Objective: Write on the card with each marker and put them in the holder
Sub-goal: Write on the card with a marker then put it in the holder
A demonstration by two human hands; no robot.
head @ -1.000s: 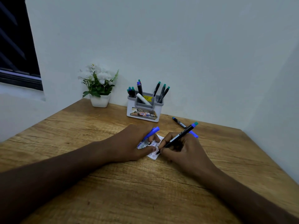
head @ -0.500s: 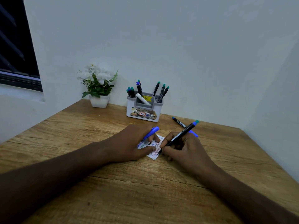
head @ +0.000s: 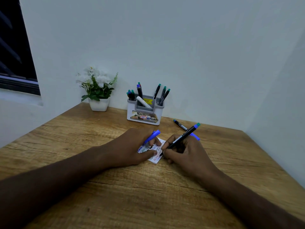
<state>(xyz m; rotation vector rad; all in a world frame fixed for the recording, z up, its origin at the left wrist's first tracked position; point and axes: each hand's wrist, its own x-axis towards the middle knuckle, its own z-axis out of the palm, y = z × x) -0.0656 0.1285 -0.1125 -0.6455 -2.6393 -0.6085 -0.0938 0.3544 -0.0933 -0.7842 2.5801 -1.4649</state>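
A small white card (head: pixel 156 158) covered in coloured scribbles lies on the wooden desk (head: pixel 148 195). My left hand (head: pixel 132 147) rests on the card and holds a blue marker cap (head: pixel 152 136) between its fingers. My right hand (head: pixel 186 154) grips a black marker (head: pixel 181 138) with a teal end, its tip on the card. A white and grey holder (head: pixel 145 111) at the back holds several markers. One capped black marker (head: pixel 179 125) lies on the desk behind my right hand, with a blue piece (head: pixel 194 136) beside it.
A white pot of white flowers (head: pixel 97 91) stands left of the holder against the wall. Walls close the desk at the back and right. A dark window (head: pixel 14 47) is at the far left.
The marker in my right hand has shifted slightly over the card while writing. My left hand has stayed on the card.
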